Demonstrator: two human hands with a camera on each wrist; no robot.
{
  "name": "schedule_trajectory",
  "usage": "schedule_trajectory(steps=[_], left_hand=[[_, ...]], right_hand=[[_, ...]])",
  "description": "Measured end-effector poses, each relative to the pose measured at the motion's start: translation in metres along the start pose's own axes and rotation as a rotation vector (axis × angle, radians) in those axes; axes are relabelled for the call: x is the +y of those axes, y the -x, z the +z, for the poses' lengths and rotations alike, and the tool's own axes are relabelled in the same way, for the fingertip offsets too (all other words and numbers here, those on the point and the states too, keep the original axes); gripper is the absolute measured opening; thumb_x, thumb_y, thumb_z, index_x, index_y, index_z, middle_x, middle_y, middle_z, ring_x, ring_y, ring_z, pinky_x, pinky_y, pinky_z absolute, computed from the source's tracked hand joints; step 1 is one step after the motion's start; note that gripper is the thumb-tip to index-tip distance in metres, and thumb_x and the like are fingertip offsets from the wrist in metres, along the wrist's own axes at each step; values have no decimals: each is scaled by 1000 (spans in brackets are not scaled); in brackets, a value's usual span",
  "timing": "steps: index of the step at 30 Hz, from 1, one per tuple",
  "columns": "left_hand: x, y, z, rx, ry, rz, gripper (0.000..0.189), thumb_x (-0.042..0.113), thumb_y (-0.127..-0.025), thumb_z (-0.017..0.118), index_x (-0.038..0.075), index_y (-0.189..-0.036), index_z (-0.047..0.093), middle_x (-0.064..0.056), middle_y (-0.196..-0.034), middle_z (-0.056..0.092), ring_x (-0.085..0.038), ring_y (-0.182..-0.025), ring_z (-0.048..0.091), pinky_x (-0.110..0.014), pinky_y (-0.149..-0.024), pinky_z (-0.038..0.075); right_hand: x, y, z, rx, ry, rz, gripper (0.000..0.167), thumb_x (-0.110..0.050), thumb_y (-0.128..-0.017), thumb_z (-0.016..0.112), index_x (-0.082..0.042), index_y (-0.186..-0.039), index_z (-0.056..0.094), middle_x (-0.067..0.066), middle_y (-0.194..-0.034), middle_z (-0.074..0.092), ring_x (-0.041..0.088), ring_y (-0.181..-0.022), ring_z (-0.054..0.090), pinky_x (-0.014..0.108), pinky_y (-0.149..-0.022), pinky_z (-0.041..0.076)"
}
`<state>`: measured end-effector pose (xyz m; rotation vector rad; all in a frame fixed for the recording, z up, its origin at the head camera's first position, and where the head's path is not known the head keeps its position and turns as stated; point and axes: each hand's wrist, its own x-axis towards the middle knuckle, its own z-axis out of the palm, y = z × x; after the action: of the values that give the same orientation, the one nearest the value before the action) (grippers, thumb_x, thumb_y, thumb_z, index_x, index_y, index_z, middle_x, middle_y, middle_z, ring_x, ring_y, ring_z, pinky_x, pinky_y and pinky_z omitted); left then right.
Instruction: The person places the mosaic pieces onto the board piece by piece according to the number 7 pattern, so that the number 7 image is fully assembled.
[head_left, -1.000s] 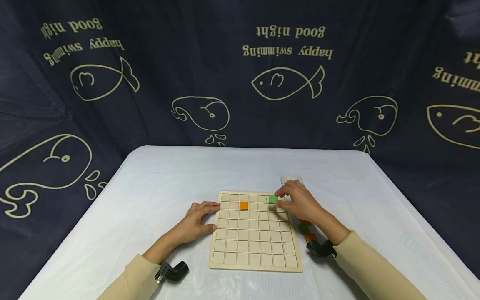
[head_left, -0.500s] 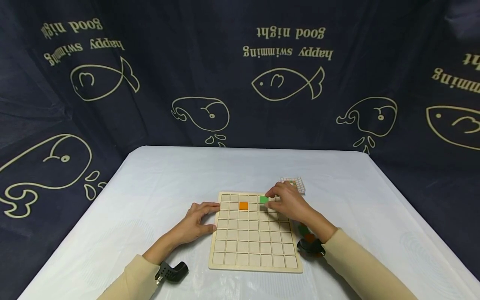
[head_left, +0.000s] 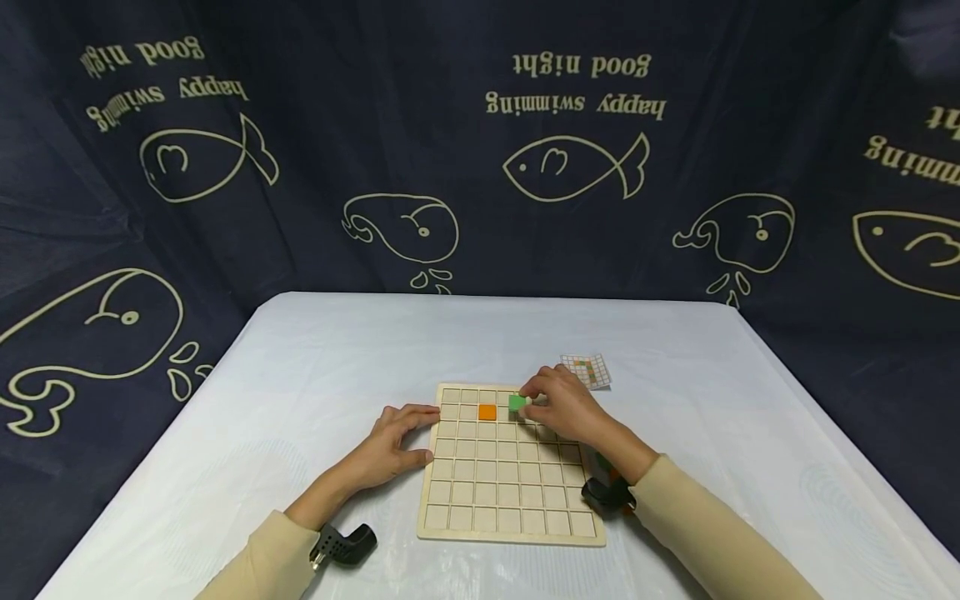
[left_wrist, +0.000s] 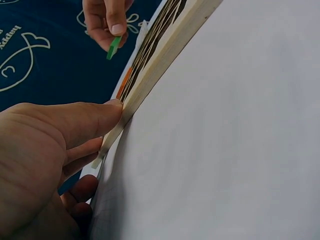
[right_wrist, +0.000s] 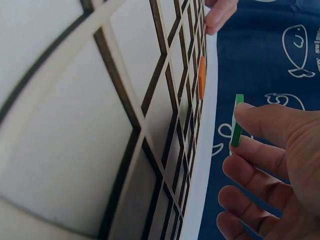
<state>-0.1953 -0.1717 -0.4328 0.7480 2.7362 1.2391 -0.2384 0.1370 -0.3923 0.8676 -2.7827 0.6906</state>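
My right hand [head_left: 567,406] pinches a green square tile [head_left: 517,403] between thumb and forefinger, over the upper part of a wooden grid board [head_left: 486,472]. In the right wrist view the green tile [right_wrist: 238,120] is held edge-on, apart from the board's surface. An orange square tile [head_left: 487,412] lies in a cell of the second row, just left of the green one. My left hand [head_left: 388,448] rests at the board's left edge with fingers extended. In the left wrist view its thumb [left_wrist: 95,120] touches the board's rim [left_wrist: 165,60].
A small printed grid card [head_left: 592,372] with coloured squares lies behind the board on the white table [head_left: 360,350]. Several orange and green tiles, mostly hidden beneath the right forearm [head_left: 626,450], lie beside the board's right edge. A dark printed curtain [head_left: 465,150] hangs behind.
My right hand has carried the green tile leftward across the board toward the orange tile, uncovering more of the card. The left hand has stayed at the board's edge.
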Motion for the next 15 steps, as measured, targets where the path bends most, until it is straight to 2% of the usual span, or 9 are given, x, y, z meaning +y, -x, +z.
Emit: schedule_trajectory(steps=[15], left_hand=[[-1, 0, 1, 12, -9, 10, 54, 18, -80, 72, 12, -131, 56, 2, -141, 47, -14, -105, 32, -36, -93, 26]], right_hand=[[-3, -10, 12, -34, 51, 9, 24, -27, -80, 74, -12, -98, 71, -1, -88, 62, 12, -79, 43, 30, -72, 35]])
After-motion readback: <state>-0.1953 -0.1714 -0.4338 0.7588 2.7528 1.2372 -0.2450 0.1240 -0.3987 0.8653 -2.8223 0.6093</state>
